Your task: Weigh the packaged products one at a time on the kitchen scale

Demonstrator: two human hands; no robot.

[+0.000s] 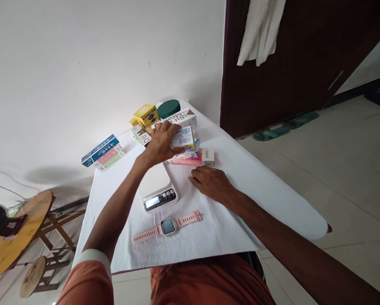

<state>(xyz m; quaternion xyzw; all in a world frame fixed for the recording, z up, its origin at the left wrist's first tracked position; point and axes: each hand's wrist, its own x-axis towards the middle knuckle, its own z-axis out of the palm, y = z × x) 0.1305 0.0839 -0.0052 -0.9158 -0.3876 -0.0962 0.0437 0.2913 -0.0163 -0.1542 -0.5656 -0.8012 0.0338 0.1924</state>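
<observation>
My left hand [162,140] reaches over the cluster of packages, its fingers and thumb closed around a small white, blue and yellow box [184,136] with a barcode. Below my left forearm and hand sits a white digital scale [155,180] with a lit display. My right hand [211,183] rests on the table with curled fingers and nothing visible in them. Just beyond it lies a pink and white box [207,156]. A smartwatch with a pink strap [168,226] is stretched out on the cloth near the front edge.
Behind my left hand stand a yellow box [146,115], a dark green lid [169,109] and a white lettered box [190,116]. Blue and white cartons [102,151] lie at the left edge. The white-clothed table [266,199] meets a wall. A stool [34,275] is at lower left.
</observation>
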